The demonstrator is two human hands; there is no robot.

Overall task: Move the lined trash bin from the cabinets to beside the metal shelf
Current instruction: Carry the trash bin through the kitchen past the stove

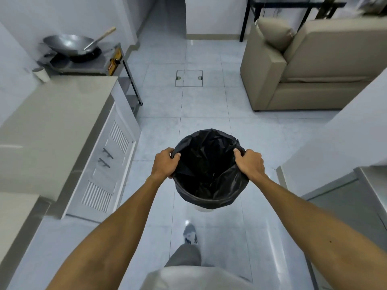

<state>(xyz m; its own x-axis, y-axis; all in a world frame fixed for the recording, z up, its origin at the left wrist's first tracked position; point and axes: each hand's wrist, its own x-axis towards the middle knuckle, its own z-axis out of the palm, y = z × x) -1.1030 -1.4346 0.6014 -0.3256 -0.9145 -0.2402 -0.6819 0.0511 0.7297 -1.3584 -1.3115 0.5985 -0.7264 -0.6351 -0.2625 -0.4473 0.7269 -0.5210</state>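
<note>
A round trash bin (209,174) lined with a black bag hangs in the air above the pale tiled floor, held in front of me at the middle of the view. My left hand (165,163) grips its left rim and my right hand (250,162) grips its right rim, thumbs inside the liner. A sliver of the white bin body shows under the bag. The white cabinets (109,164) with louvred doors run along my left. Further ahead on the left stands a metal shelf (125,80) carrying a wok and a stove.
A beige sofa (314,65) stands at the far right. A white wall corner (335,139) juts in at the right. A floor hatch (189,78) lies ahead. My foot (190,233) is on the tiles below the bin. A grey countertop (52,118) tops the cabinets.
</note>
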